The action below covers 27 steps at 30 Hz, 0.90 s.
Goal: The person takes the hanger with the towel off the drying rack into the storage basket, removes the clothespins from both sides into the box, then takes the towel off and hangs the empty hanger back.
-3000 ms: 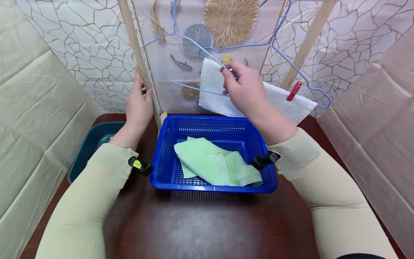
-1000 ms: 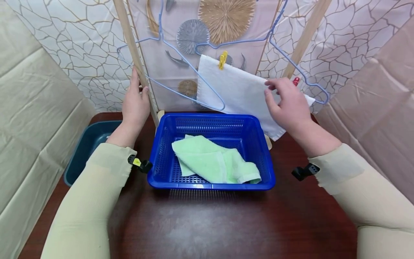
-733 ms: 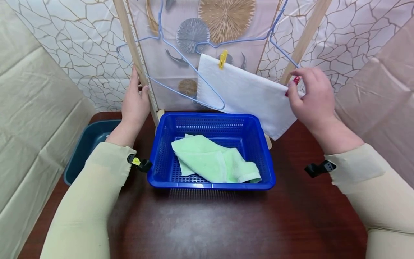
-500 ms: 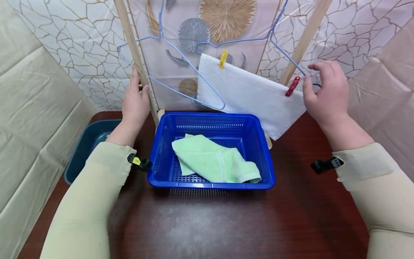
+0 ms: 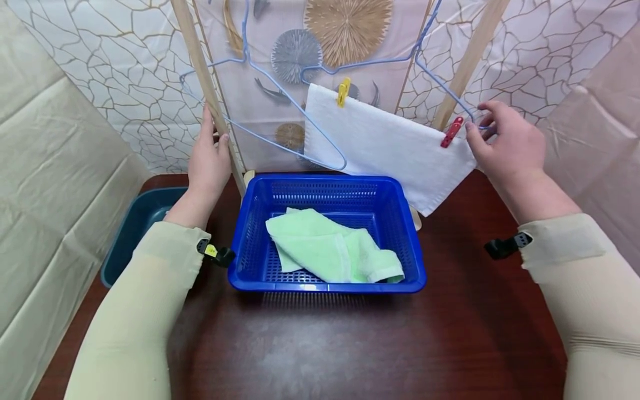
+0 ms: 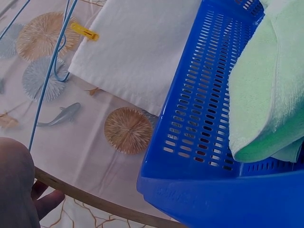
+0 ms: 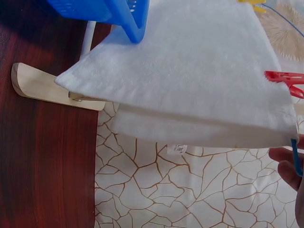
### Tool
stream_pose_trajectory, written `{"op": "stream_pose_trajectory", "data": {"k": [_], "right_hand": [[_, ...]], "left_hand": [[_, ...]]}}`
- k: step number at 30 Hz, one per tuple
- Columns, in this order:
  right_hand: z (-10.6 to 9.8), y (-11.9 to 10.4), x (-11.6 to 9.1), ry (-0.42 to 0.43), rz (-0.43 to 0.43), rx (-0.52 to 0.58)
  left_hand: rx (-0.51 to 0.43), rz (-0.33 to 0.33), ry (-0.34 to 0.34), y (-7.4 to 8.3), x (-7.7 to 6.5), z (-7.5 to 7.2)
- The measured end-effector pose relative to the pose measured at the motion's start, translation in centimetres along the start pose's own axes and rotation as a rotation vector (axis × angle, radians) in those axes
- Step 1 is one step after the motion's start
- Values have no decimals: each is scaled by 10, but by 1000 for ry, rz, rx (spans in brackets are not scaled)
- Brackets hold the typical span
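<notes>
My left hand holds the left wooden post of a rack, its fingers behind the post and its thumb at the right side. My right hand grips the right end of a blue wire hanger, just beside the corner of a white towel. The towel is folded over that hanger's lower bar. A yellow clothespin and a red clothespin clip its top edge. In the right wrist view, fingers curl at the blue hanger end. Another blue hanger hangs bare at the left.
A blue perforated basket stands on the dark table, with a light green towel lying in it. A dark teal basin is at the left, partly behind my forearm. The right wooden post rises behind the white towel.
My right hand has let go of the left hanger, moved right past the red clothespin and taken hold of the other hanger's right end. The left hanger now hangs lower. My left hand stays put.
</notes>
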State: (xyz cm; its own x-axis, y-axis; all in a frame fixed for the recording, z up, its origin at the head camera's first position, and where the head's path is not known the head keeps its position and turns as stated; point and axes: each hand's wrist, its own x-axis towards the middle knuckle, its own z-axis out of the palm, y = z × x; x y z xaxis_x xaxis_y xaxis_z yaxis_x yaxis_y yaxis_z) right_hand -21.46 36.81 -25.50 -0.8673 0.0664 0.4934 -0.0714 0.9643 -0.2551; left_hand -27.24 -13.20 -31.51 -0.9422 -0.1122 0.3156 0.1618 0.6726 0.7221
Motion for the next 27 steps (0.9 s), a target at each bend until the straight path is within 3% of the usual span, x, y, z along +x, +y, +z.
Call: {"op": "stream_pose_trajectory", "data": {"k": [9,17,27], "right_hand": [[6,1,3,31,-142,-4],[4,0,0,-11,-85,70],[-7,-6,-3,26,-90,76]], "left_hand": [[17,4,6,0,0,0],[39,16,8,0,0,1],[-11,9,-13,-5,0,0]]}}
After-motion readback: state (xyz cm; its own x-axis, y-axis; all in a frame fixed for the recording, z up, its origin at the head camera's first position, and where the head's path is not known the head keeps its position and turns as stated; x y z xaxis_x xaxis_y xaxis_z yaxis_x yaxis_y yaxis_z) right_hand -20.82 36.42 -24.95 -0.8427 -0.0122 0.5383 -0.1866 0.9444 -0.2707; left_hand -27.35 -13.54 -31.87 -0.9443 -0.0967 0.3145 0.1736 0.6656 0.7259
